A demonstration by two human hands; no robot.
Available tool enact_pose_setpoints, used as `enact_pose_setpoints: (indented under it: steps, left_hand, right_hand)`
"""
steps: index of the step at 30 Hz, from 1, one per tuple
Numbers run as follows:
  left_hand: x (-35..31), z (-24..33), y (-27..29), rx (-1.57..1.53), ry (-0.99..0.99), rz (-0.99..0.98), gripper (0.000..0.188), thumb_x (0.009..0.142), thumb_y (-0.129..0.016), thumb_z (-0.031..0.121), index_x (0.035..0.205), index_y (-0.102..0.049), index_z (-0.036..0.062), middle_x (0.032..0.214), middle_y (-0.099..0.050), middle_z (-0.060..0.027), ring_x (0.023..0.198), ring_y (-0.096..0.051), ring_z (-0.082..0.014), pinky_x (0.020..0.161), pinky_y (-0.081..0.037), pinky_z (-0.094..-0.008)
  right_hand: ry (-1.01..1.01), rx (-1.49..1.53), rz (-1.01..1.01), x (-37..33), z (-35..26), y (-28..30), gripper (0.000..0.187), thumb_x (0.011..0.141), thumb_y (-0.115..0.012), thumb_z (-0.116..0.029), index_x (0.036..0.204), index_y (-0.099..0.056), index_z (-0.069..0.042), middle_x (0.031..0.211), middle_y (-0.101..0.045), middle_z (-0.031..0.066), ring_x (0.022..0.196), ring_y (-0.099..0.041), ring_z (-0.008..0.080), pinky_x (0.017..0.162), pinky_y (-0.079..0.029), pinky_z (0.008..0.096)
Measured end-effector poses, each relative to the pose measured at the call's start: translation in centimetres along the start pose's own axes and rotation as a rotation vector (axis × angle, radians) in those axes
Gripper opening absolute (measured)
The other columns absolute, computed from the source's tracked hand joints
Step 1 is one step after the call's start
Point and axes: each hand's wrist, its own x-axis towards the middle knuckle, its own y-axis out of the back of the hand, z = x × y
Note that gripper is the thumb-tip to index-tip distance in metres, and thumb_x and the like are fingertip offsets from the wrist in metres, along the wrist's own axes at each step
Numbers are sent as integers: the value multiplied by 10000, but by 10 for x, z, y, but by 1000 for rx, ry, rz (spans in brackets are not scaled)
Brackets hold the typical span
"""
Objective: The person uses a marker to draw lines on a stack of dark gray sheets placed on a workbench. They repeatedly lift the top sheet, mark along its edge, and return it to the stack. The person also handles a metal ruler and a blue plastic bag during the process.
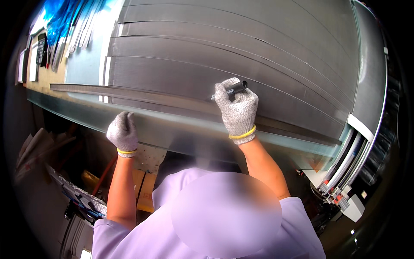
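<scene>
In a grey knit glove with a yellow cuff, my right hand (pixel 239 110) is closed around a black marker (pixel 236 88). It is over the dark grey sheets (pixel 172 75) that cover much of the table. My left hand (pixel 122 131), gloved alike, is at the front edge of the table with its fingers curled together. What those fingers hold, if anything, is hidden. A long narrow dark strip (pixel 77 88) lies along the front of the sheets, between my left hand and the wider sheet behind it.
The glass-like table edge (pixel 172 125) runs across in front of me. At the far left lie blue plastic film (pixel 58 19), several thin metal strips (pixel 84 30) and a black calculator (pixel 42 49). Machine parts with a white cover (pixel 353 208) stand at the right corner.
</scene>
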Motion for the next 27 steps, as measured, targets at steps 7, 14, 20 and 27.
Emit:
enact_pose_setpoints:
  steps: [7,14,20,27]
  left_hand:
    - [-7,-1,-7,32,130,1,86,899,-703,124,935,-707,46,787,-678,-140,682,-661,-312,642,-526,-350]
    - [-9,-7,-12,92,133,1,154,964,-647,183,966,-695,36,840,-696,-141,710,-673,-263,690,-540,-341]
    - [-12,-15,-16,88,204,5,212,998,-613,251,994,-697,57,839,-703,-138,715,-673,-284,678,-534,-358]
    - [-26,-7,-26,119,293,64,288,1010,-602,307,1028,-694,35,917,-718,-139,749,-665,-269,717,-530,-351]
  right_hand:
    - [7,-91,111,-8,25,73,102,838,-742,-72,780,-671,-28,665,-632,83,580,-621,184,579,-491,312]
    - [-25,-198,185,-16,43,155,127,886,-695,-91,794,-658,-11,664,-653,88,612,-657,213,611,-509,315]
    - [-57,-209,323,-25,85,235,128,911,-679,-100,852,-650,9,681,-656,93,629,-650,183,634,-510,318]
    - [-196,-236,402,-31,131,345,152,915,-688,-118,900,-657,30,710,-656,94,648,-619,148,644,-508,308]
